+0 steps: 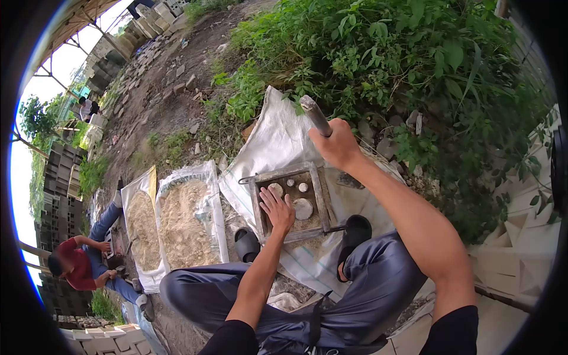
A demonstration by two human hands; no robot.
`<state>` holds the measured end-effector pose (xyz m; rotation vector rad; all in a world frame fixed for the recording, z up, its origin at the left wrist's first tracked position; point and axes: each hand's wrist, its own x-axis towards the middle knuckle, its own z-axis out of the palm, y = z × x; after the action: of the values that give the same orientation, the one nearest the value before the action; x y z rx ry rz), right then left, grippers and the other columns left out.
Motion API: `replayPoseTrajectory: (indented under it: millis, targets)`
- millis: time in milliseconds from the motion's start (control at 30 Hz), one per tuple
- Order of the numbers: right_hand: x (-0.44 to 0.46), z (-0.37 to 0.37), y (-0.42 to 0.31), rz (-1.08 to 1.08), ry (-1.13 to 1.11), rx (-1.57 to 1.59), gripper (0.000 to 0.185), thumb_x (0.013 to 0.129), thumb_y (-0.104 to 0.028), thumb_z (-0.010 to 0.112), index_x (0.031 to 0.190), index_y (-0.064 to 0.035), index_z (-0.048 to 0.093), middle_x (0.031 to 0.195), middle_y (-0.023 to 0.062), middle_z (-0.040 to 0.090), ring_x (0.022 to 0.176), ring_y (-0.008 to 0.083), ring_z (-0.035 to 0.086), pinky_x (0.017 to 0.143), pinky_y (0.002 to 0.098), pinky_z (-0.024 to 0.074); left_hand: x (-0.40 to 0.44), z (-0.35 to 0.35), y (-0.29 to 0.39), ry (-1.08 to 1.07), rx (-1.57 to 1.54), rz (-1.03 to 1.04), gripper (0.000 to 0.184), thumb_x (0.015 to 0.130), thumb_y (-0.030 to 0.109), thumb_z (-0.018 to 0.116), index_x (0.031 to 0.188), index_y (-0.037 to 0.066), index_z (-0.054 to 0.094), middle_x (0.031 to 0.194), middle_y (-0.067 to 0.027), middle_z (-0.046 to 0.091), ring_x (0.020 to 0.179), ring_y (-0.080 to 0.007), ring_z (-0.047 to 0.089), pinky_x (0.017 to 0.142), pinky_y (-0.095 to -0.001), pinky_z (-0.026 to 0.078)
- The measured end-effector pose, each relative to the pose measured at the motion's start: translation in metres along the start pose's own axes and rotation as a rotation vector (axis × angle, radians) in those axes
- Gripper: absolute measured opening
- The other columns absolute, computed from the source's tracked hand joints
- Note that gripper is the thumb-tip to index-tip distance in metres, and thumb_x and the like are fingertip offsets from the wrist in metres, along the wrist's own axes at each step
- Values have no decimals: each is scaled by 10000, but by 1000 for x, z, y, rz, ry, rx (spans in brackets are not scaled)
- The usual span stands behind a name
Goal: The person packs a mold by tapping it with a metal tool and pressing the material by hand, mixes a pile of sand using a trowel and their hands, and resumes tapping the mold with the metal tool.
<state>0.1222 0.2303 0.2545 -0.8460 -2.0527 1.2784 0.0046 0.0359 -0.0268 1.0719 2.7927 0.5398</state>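
Note:
A square wooden frame point(323, 201) lies on a white woven sack sheet point(260, 139) between my feet, with brown sand-like material inside. Several pale round pieces sit in it, among them a large disc point(303, 209) and a small one point(303, 187). My left hand point(280, 214) rests over the frame's left part, fingers stretched out, partly covering another round piece point(276, 188). Raised above the frame's far right corner, my right hand point(338, 146) is wrapped round a grey cylindrical rod point(316, 115). The rod's lower end is hidden by my hand.
Two sacks of pale sandy material, one nearer point(186, 219) and one farther point(143, 231), lie to the left. Beyond them sits a person in a red top point(80, 269). Dense green plants point(378, 53) grow ahead and right. A dark flat object point(350, 180) lies right of the frame.

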Motion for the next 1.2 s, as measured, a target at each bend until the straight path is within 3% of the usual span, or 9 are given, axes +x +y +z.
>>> replayPoseTrajectory:
  millis: [100,267,400,667,767,900,1000,1100,1200]
  targets:
    - [-1,-1,-4,11,3,-12,414,757,-265,580,545,84,513,450,164,455,432,202,454,503,377,408,10,9,27,-112,34,158,704,992,373,341,1474,-88,114,1547,-295,26,1451,-411,-1,1143,-575,42]
    - [1,-2,-1,4,-8,-29,418,759,-273,576,549,84,519,454,176,458,431,219,455,509,379,412,24,-16,45,285,-175,198,535,945,213,490,1377,-59,328,1531,-256,179,1429,-407,151,1149,-531,136]
    - [1,-3,2,20,15,-16,423,760,-279,577,548,84,527,457,187,469,432,243,488,518,382,431,54,-8,-2,223,19,-78,583,968,285,456,1402,-80,319,1514,-269,224,1423,-396,188,1143,-537,162]
    - [2,6,6,-10,19,-19,431,769,-281,575,522,62,487,437,122,441,422,186,444,478,374,381,26,-15,50,-106,-118,655,542,964,270,455,1417,-9,351,1518,-196,277,1423,-358,216,1153,-501,185]
    - [2,5,1,-6,7,-16,435,764,-283,578,516,61,480,435,115,439,424,176,439,476,372,377,12,-26,52,-54,-126,651,493,934,222,506,1367,8,407,1469,-168,363,1382,-346,303,1143,-509,210]
    - [2,1,1,26,-1,9,441,749,-292,589,527,82,514,450,168,476,429,228,481,510,388,428,5,-19,2,296,-5,36,507,897,214,538,1293,-78,416,1380,-269,376,1290,-424,358,1127,-519,209]
    - [4,2,4,30,-5,-21,442,753,-294,585,531,82,517,450,165,481,432,227,485,514,385,431,-16,-27,-30,312,85,151,534,907,240,529,1301,-100,410,1398,-279,360,1299,-421,351,1122,-516,214]
    - [2,1,-2,48,-17,-5,442,756,-293,582,533,82,517,454,168,485,434,232,489,519,382,434,-38,-29,-35,107,143,349,571,915,264,520,1321,-117,393,1397,-289,381,1307,-427,351,1108,-494,245]
    - [1,2,-3,-6,-5,-35,439,759,-294,578,538,81,526,456,174,490,436,241,500,519,381,436,-33,-46,-4,-216,-22,-104,509,936,329,472,1193,-110,487,1268,-301,484,1174,-452,468,1039,-464,345]
